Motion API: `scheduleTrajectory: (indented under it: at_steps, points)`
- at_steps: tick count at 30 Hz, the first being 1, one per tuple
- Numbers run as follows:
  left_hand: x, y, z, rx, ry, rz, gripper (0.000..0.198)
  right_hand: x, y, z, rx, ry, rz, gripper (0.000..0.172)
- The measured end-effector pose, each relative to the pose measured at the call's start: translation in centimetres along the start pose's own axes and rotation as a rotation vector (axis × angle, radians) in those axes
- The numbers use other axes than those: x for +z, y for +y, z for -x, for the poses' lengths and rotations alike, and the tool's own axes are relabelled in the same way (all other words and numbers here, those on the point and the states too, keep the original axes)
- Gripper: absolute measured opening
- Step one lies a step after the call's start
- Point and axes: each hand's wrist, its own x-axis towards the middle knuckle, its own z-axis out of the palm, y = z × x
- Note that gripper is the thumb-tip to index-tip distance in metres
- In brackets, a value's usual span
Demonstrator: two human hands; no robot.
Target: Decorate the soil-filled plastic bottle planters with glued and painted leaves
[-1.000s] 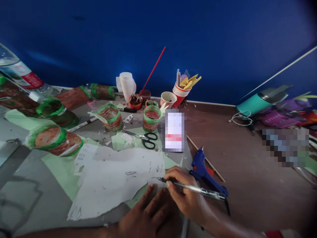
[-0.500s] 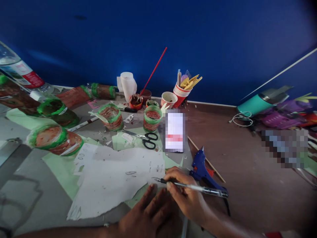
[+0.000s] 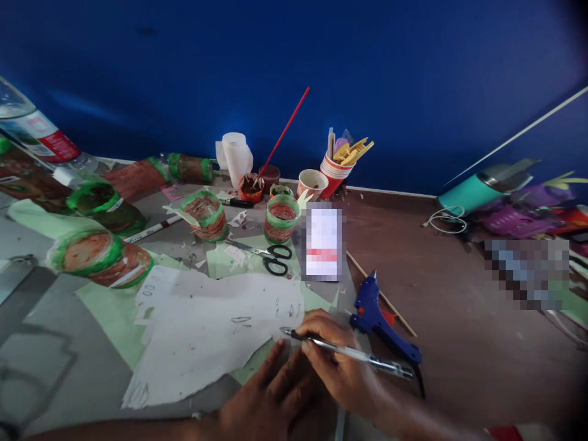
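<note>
A pen (image 3: 349,351) with a clear barrel and black grip is pinched in my right hand (image 3: 337,361). Its tip touches the white paper (image 3: 202,337) near the lower right edge. Small leaf-like outlines are drawn on that sheet, whose border is cut unevenly. My left hand (image 3: 280,392) lies flat with fingers stretched, its fingertips at the paper's edge just left of my right hand. Green paper (image 3: 110,324) shows from under the white sheet. Black-handled scissors (image 3: 275,258) lie just beyond it, beside paper scraps.
A blue glue gun (image 3: 376,315) and a thin stick (image 3: 395,306) lie to the right. Painted cups (image 3: 280,223) and bottles (image 3: 101,257) stand or lie at the back and left. Near the wall are a paint pot (image 3: 251,188) with a red brush (image 3: 285,135) and a phone (image 3: 324,245).
The pen tip has moved slightly left and up along the paper, and my right hand has shifted a little left with it. My left hand stays in place.
</note>
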Motion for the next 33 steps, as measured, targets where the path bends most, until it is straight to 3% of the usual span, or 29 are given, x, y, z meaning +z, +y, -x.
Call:
scheduleTrajectory:
  at_steps: [8, 33]
  points:
    - [-0.62, -0.2, -0.24, -0.009, 0.013, 0.004, 0.042, 0.3, -0.02, 0.1, 0.019, -0.003, 0.013, 0.015]
    - [0.28, 0.03, -0.04, 0.004, 0.04, -0.029, 0.045, 0.47, 0.13, -0.13, 0.031, 0.003, 0.001, 0.014]
